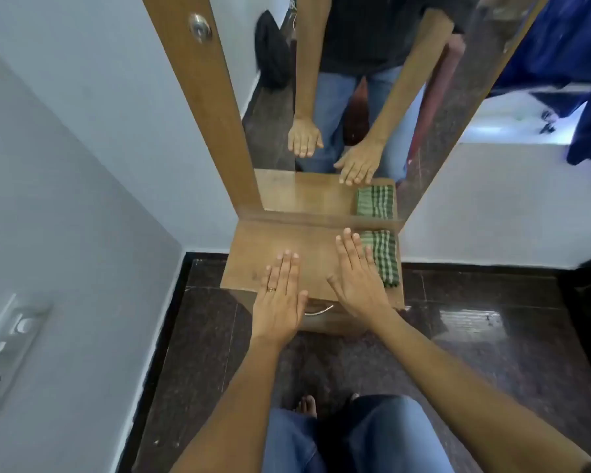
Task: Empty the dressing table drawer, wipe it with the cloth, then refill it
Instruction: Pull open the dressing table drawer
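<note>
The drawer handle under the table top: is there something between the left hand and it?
Nothing visible does. The left hand is flat and empty, above the front edge of the dressing table top, and the metal drawer handle shows just beside and below its thumb. The folded green checked cloth lies away on the right side.

Your left hand [277, 303]: thin gold ring [271, 289] on the ring finger; nails short. Your right hand [357, 285]: no ring showing; nails short. Your forearms: bare, no sleeves reaching them. Your legs: blue denim jeans [379, 438]. Your foot [306, 406]: bare. Your reflection: dark, faintly checked short-sleeved shirt [372, 32].
</note>
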